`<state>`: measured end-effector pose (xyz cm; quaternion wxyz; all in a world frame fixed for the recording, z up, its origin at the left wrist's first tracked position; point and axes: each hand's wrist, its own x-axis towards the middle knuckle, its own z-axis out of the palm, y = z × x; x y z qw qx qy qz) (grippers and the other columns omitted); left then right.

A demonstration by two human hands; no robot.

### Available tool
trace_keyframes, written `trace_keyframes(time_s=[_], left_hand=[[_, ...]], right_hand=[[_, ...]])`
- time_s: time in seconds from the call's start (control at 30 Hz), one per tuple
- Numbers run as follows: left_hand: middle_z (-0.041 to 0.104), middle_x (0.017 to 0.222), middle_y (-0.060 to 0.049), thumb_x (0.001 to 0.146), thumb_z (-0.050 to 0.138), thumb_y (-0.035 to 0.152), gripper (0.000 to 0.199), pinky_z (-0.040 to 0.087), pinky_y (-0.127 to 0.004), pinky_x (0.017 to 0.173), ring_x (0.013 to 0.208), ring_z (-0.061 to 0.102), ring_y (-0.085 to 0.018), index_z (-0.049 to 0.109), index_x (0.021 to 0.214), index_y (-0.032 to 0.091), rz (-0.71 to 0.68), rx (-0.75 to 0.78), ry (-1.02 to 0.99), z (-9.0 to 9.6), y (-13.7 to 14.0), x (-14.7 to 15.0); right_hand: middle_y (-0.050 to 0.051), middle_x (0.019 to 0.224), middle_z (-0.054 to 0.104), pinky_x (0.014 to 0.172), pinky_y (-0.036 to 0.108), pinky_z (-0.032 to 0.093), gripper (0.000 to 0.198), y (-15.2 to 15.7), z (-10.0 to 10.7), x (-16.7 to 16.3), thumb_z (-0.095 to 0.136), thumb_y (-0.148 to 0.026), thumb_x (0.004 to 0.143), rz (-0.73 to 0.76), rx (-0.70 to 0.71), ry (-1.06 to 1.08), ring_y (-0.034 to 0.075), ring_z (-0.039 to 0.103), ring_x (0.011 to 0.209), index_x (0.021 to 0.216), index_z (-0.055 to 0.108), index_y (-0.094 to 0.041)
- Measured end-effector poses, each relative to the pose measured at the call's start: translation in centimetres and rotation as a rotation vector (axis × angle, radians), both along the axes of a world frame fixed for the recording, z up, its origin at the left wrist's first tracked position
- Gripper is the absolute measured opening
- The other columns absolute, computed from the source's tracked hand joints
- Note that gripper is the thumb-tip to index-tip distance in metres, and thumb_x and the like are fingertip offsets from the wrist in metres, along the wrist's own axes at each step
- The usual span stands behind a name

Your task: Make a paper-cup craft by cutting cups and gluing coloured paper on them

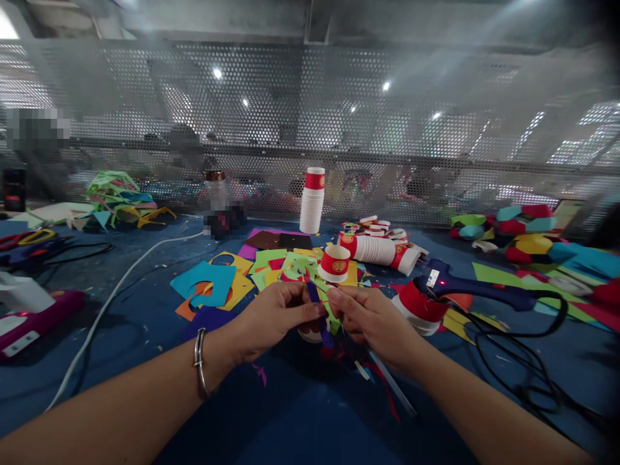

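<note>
L hand [278, 318] pinched a purple strip [313, 292]; R hand [371, 318] bunched nearby, couldn't tell on what. Step was prob. strip-shaping; next called for steady hold.

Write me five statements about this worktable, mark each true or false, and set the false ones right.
1. The left hand grips a purple-blue strip. True.
2. A silver bracelet circles the right wrist. False: it circles the left.
3. A white cable runs across the table's left side. True.
4. The glue gun lies to the left of both hands. False: it is to their right.
5. The tall cup stack at the back lies on its side. False: it stands upright.
</note>
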<state>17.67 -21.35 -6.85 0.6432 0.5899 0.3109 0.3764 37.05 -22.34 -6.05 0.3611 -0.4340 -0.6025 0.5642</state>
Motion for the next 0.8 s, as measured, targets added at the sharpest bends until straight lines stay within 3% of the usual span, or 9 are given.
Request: trace_keyframes(time_s=[0.27, 0.8], left_hand=[[0.065, 0.069, 0.000, 0.079, 0.078, 0.040, 0.030, 0.045, -0.027, 0.065, 0.063, 0.058, -0.011, 0.062, 0.076, 0.015, 0.017, 0.018, 0.043, 0.26, -0.36, 0.26], [0.068, 0.067, -0.002, 0.078, 0.078, 0.045, 0.035, 0.047, -0.027, 0.067, 0.063, 0.061, -0.011, 0.063, 0.077, 0.014, 0.006, -0.012, 0.020, 0.25, -0.41, 0.33]], right_hand=[[-0.012, 0.053, 0.019, 0.041, 0.022, 0.010, 0.053, -0.26, -0.01, -0.10, 0.060, -0.070, 0.085, 0.037, -0.022, 0.021, 0.006, 0.009, 0.046, 0.071, 0.044, -0.021], [-0.010, 0.057, 0.022, 0.042, 0.022, 0.011, 0.051, -0.39, -0.02, -0.04, 0.058, -0.067, 0.087, 0.028, 0.013, -0.018, 0.006, 0.014, 0.049, 0.072, 0.043, -0.021]])
